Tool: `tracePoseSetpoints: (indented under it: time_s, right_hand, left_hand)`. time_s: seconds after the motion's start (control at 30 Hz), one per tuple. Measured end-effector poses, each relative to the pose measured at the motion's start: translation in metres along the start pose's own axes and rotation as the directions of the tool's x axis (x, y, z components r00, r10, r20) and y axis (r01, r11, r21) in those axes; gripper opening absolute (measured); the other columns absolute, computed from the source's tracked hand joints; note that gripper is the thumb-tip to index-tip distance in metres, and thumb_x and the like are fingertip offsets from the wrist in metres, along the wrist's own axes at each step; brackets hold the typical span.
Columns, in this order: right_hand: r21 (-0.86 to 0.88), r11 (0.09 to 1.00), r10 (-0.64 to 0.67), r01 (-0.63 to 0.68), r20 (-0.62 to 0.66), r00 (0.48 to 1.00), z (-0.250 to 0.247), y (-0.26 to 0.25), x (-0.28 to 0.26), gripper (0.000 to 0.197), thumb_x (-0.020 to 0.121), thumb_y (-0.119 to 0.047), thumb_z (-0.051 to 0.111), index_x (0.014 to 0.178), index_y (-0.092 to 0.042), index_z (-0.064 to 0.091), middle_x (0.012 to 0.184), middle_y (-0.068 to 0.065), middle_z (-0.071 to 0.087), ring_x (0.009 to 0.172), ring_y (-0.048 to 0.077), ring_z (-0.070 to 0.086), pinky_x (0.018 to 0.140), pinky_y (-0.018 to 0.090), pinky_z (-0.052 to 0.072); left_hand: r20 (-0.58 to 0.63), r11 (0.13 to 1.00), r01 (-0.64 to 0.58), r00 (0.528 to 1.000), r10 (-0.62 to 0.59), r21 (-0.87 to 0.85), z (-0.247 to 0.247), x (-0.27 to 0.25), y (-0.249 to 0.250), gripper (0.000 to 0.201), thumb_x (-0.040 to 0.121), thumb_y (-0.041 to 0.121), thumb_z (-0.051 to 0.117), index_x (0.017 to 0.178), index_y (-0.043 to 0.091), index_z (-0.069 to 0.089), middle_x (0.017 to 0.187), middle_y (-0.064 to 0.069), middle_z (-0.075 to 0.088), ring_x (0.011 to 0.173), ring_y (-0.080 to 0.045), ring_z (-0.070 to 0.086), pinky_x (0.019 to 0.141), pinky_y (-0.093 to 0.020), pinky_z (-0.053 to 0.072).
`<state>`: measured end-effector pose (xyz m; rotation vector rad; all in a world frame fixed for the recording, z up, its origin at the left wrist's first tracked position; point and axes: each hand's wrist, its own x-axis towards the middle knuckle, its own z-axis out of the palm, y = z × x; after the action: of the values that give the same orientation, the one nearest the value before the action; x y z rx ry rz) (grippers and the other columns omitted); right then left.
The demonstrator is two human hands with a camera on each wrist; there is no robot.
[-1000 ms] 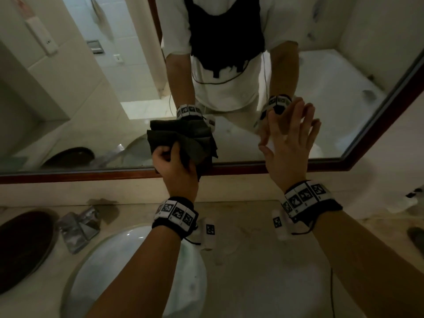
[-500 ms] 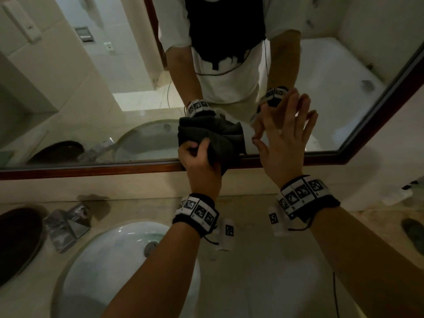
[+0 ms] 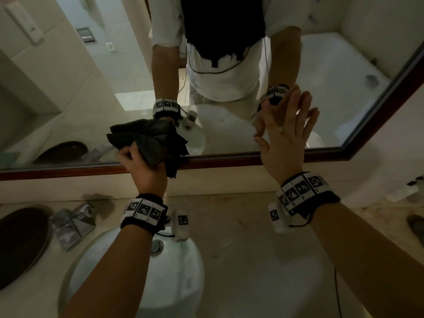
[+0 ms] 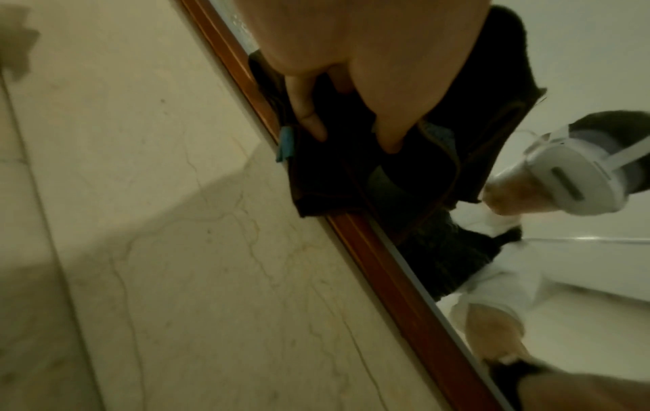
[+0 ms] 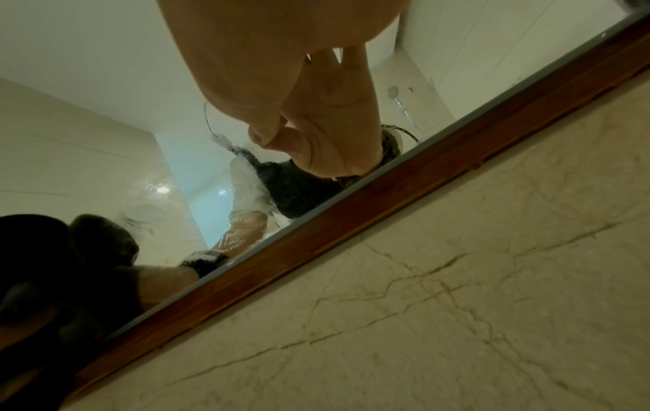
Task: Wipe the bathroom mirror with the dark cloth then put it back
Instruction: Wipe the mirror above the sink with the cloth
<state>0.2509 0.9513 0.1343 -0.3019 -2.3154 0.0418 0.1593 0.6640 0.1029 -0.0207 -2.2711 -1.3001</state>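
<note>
The left hand (image 3: pixel 140 166) grips the bunched dark cloth (image 3: pixel 151 143), which is pressed against the mirror (image 3: pixel 91 92) at its bottom edge, a fold hanging over the wooden frame (image 3: pixel 229 160). The right hand (image 3: pixel 284 138) lies flat on the glass nearer the mirror's bottom right corner, fingers (image 3: pixel 291 104) straight, spread, holding nothing.

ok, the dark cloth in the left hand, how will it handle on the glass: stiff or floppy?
Likely floppy: the cloth bunches in folds where the left hand grips it, and a corner hangs loose over the mirror frame. Probably light, since a one-handed pinch holds it. It may catch on the frame's edge, as it already overlaps it.
</note>
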Motion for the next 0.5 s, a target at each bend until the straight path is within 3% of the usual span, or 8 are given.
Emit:
tracePoseSetpoints:
  time_s: [0.07,0.13,0.2,0.27,0.3,0.37,0.43,0.5]
  right_hand:
    - [-0.003,1.000,-0.004,0.004,0.000,1.000,0.000,0.000,0.000,0.079,0.085,-0.042,0.069,0.154,-0.026,0.032,0.156,0.034,0.017,0.144,0.054,0.008,0.114,0.071,0.009]
    - [0.002,1.000,-0.005,0.005,-0.005,1.000,-0.001,0.000,-0.001,0.079,0.086,-0.041,0.069,0.154,-0.026,0.032,0.156,0.034,0.017,0.144,0.053,0.007,0.114,0.071,0.010]
    - [0.002,1.000,-0.011,0.011,-0.010,1.000,0.000,0.000,-0.001,0.080,0.087,-0.041,0.069,0.155,-0.026,0.028,0.157,0.034,0.015,0.144,0.053,0.006,0.114,0.071,0.009]
    - [-0.003,1.000,-0.023,0.023,-0.008,1.000,0.000,0.001,-0.002,0.080,0.090,-0.042,0.067,0.156,-0.026,0.024,0.157,0.033,0.013,0.144,0.052,0.005,0.115,0.070,0.008]
    - [-0.005,1.000,-0.021,0.021,-0.004,1.000,-0.001,0.002,-0.002,0.080,0.091,-0.042,0.066,0.156,-0.027,0.022,0.158,0.033,0.012,0.144,0.052,0.004,0.115,0.070,0.007]
    - [-0.003,1.000,-0.020,0.020,0.006,1.000,-0.002,0.002,-0.002,0.080,0.091,-0.043,0.064,0.157,-0.028,0.020,0.158,0.032,0.011,0.145,0.051,0.004,0.115,0.069,0.007]
    - [-0.009,1.000,-0.025,0.025,0.005,1.000,-0.002,0.002,-0.002,0.080,0.091,-0.044,0.064,0.156,-0.027,0.021,0.158,0.032,0.011,0.145,0.050,0.004,0.116,0.069,0.007]
    - [-0.016,1.000,-0.021,0.021,0.002,1.000,-0.002,0.002,-0.002,0.079,0.090,-0.044,0.065,0.156,-0.027,0.025,0.158,0.032,0.012,0.145,0.050,0.004,0.117,0.068,0.007]
  left_hand:
    - [-0.021,0.991,-0.111,0.993,0.113,0.080,0.008,-0.010,0.014,0.033,0.089,0.003,0.063,0.117,0.005,0.047,0.119,-0.002,0.041,0.098,-0.003,0.050,0.098,-0.016,0.040]
    - [-0.078,0.990,-0.103,0.992,0.096,-0.096,0.025,-0.029,0.042,0.013,0.095,0.005,0.054,0.103,0.010,0.045,0.098,-0.002,0.051,0.085,-0.010,0.056,0.082,-0.032,0.048]
    - [-0.074,0.974,-0.154,0.987,0.144,-0.167,0.046,-0.051,0.068,0.007,0.094,0.009,0.054,0.097,0.013,0.050,0.092,-0.004,0.056,0.085,-0.020,0.058,0.078,-0.039,0.051]
    - [0.020,0.963,-0.204,0.977,0.211,-0.175,0.058,-0.066,0.082,0.018,0.088,0.015,0.058,0.105,0.009,0.060,0.104,-0.013,0.052,0.092,-0.028,0.055,0.085,-0.038,0.051]
    - [0.045,0.959,-0.276,0.959,0.280,-0.065,0.065,-0.067,0.079,0.026,0.085,0.015,0.060,0.109,0.006,0.063,0.108,-0.017,0.049,0.094,-0.030,0.053,0.087,-0.036,0.050]
    - [0.123,0.970,-0.241,0.964,0.235,0.032,0.063,-0.063,0.074,0.038,0.082,0.007,0.065,0.120,0.005,0.062,0.120,-0.020,0.045,0.102,-0.033,0.049,0.092,-0.033,0.046]
    - [0.153,0.993,-0.106,0.983,0.096,0.056,0.054,-0.054,0.066,0.051,0.081,-0.001,0.065,0.128,0.014,0.055,0.131,-0.007,0.042,0.112,-0.029,0.044,0.093,-0.027,0.039]
    - [0.105,0.995,-0.084,0.991,0.089,-0.044,0.041,-0.038,0.048,0.040,0.085,0.004,0.062,0.118,0.024,0.050,0.118,0.011,0.047,0.102,-0.019,0.048,0.086,-0.020,0.040]
